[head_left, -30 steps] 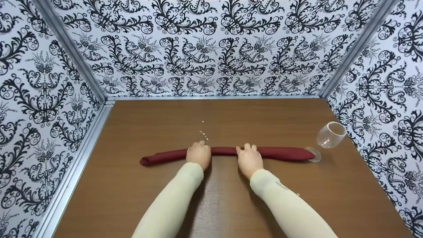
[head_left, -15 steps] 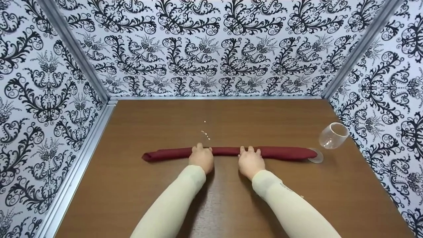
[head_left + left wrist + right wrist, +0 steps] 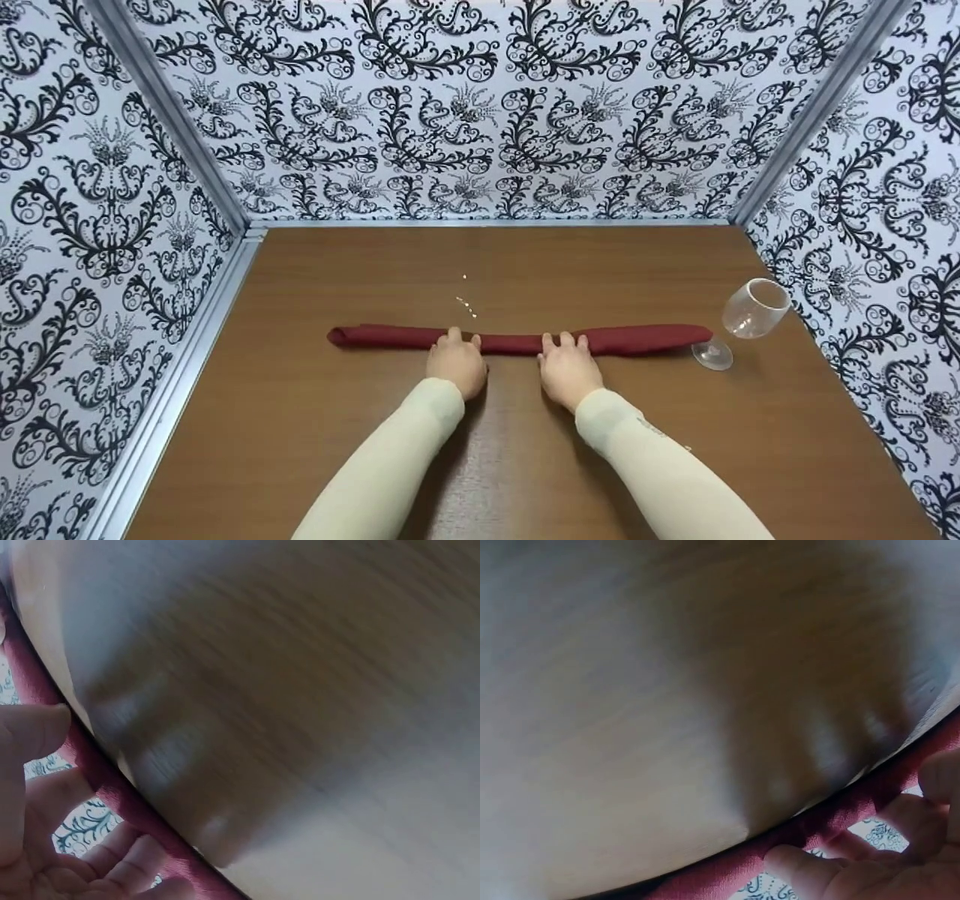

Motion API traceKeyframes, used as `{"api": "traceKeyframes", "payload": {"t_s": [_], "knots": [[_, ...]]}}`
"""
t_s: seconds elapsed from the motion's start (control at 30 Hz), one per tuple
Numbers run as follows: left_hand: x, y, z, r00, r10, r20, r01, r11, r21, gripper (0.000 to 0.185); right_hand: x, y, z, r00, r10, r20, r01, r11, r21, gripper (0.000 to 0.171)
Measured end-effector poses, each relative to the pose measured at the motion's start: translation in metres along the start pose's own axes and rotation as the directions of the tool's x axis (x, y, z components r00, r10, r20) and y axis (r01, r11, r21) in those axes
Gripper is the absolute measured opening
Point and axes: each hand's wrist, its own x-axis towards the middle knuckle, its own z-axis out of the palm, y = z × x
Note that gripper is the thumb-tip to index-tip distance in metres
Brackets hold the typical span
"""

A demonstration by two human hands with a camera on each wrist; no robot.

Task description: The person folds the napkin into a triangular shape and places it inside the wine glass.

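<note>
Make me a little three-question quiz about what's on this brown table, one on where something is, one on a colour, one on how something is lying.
1. Where is the wine glass relative to the rolled cloth?
A. Past its left end
B. By its right end, near the right wall
C. On top of its middle

2. What colour is the rolled cloth?
A. Dark red
B. Green
C. Yellow

3. How is the wine glass lying?
A. Standing upright
B. Upside down on its rim
C. Tipped over on its side

Answers:
1. B, the glass's round foot sits just beyond the cloth's right tip in the head view.
2. A, the long roll under the left hand and right hand is dark red in all three views.
3. C, its bowl leans toward the patterned wall, with its foot turned toward the cloth rather than flat on the table.
</note>
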Motion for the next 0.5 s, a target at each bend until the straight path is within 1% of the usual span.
{"api": "traceKeyframes", "payload": {"t_s": [0.07, 0.13, 0.2, 0.3, 0.4, 0.5], "knots": [[-0.003, 0.001, -0.002, 1.000, 0.000, 0.019, -0.001, 1.000, 0.012, 0.056, 0.000, 0.002, 0.001, 0.999, 0.005, 0.033, -0.006, 1.000, 0.023, 0.047], [-0.007, 0.003, -0.004, 0.999, -0.003, 0.054, 0.002, 1.000, 0.023, 0.069, 0.001, 0.004, 0.003, 0.997, 0.006, 0.072, -0.009, 0.999, 0.041, 0.051], [-0.009, 0.006, -0.007, 0.996, -0.018, 0.083, 0.016, 1.000, 0.015, 0.076, 0.001, 0.006, 0.004, 0.995, 0.008, 0.101, -0.014, 0.998, 0.066, 0.053], [-0.012, 0.009, -0.009, 0.991, -0.047, 0.124, 0.050, 0.999, -0.019, 0.083, 0.001, 0.009, 0.004, 0.991, -0.012, 0.130, 0.003, 0.997, 0.076, 0.055], [-0.011, 0.009, -0.009, 0.982, -0.071, 0.176, 0.082, 0.995, -0.059, 0.086, 0.000, 0.011, 0.003, 0.992, -0.034, 0.123, 0.022, 0.995, 0.098, 0.054], [-0.007, 0.007, -0.008, 0.977, -0.079, 0.200, 0.101, 0.989, -0.105, 0.083, -0.001, 0.011, 0.001, 0.993, -0.057, 0.106, 0.044, 0.991, 0.124, 0.052]]}}
